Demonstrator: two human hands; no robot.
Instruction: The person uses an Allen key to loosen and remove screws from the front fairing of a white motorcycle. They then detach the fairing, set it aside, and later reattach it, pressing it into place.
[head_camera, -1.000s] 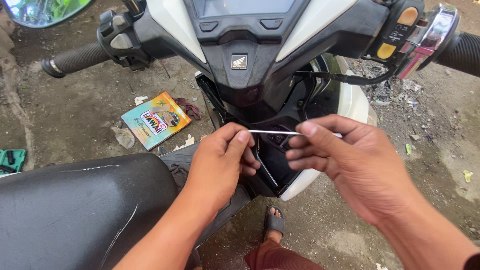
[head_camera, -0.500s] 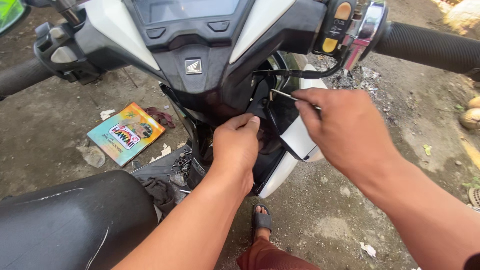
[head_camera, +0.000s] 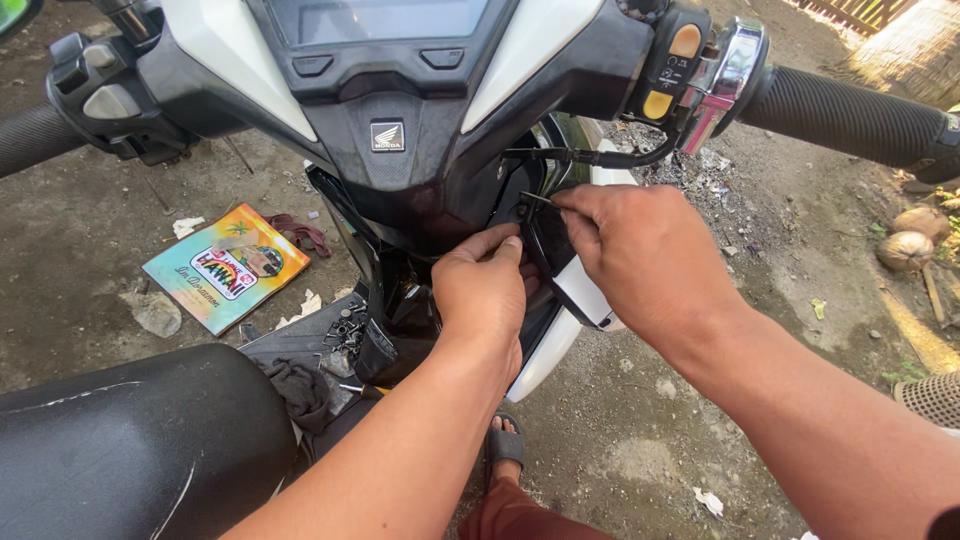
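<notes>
Our right hand (head_camera: 645, 255) pinches a thin metal rod (head_camera: 535, 199) at its fingertips; our left hand (head_camera: 482, 290), fingers curled, presses the scooter's black inner panel (head_camera: 400, 300) just beside.

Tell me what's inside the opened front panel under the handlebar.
The left hand reaches into the black cavity; the right hand pinches a thin metal tool at its edge. A black cable runs above. Deeper parts are covered by the hands and shadow.

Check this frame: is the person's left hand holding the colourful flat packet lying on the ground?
No: the left hand rests on the scooter's black front panel, while the colourful flat packet lies apart on the ground.
</notes>
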